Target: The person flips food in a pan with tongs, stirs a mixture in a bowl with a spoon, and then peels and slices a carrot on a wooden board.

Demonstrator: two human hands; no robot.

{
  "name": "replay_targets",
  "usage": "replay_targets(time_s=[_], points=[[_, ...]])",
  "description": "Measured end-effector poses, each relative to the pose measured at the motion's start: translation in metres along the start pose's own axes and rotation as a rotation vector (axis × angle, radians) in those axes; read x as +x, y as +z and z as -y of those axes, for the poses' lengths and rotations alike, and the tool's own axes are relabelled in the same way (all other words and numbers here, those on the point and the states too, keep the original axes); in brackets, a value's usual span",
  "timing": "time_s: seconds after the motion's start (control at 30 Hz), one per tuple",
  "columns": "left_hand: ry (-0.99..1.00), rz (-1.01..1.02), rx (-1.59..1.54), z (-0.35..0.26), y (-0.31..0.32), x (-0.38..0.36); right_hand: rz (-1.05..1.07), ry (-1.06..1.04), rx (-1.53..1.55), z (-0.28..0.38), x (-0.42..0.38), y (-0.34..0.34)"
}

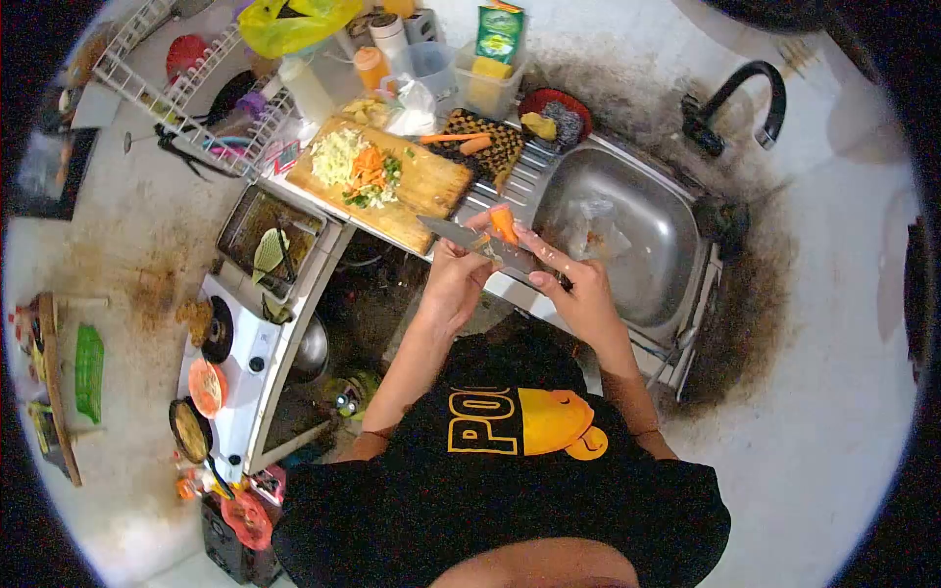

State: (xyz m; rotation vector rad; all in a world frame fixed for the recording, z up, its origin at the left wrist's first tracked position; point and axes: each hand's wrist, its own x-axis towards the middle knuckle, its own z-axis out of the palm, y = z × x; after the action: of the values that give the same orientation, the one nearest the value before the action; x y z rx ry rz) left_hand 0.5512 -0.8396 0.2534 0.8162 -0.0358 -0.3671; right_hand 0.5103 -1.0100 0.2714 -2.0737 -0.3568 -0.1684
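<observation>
A knife (453, 232) with a grey blade lies across the space between my hands, its tip towards the chopping board (431, 184). My right hand (580, 289) is around its far end; the handle is mostly hidden. My left hand (459, 279) is closed behind and below the blade, with an orange carrot piece (504, 224) at its fingers. My right index finger reaches close to the carrot. Small pale scraps cling near the blade by my left thumb. On the wooden board lie shredded pale vegetable (334, 159), carrot strips (370, 169) and chopped greens (377, 196).
Right of my hands is a steel sink (662, 265) with a clear plastic bag (593, 220) and a black tap (730, 108). Carrots (461, 139) lie on a dark patterned mat behind. Bottles and tubs line the wall. A stove (235, 328) with a pan (189, 431) stands left.
</observation>
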Motion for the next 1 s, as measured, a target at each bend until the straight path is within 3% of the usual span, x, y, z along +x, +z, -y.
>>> replay_targets(time_s=[0.13,0.2,0.33,0.53,0.8,1.0], points=[[0.034,-0.055,0.047,-0.002,-0.007,-0.006,0.014,-0.130,0.029,0.001,0.010,0.003],[0.054,-0.097,0.048,-0.007,-0.004,-0.012,0.247,-0.010,-0.085,0.000,0.014,-0.002],[0.139,-0.199,0.014,-0.006,-0.005,-0.020,0.340,-0.079,-0.183,-0.008,0.025,0.004],[0.320,-0.363,-0.128,-0.008,-0.005,-0.034,0.213,-0.366,0.101,0.003,0.045,0.029],[0.543,-0.544,-0.159,-0.013,-0.007,-0.060,0.469,-0.294,0.078,0.024,0.053,0.051],[0.635,-0.626,-0.128,-0.014,-0.011,-0.072,0.450,-0.287,0.145,0.032,0.050,0.073]])
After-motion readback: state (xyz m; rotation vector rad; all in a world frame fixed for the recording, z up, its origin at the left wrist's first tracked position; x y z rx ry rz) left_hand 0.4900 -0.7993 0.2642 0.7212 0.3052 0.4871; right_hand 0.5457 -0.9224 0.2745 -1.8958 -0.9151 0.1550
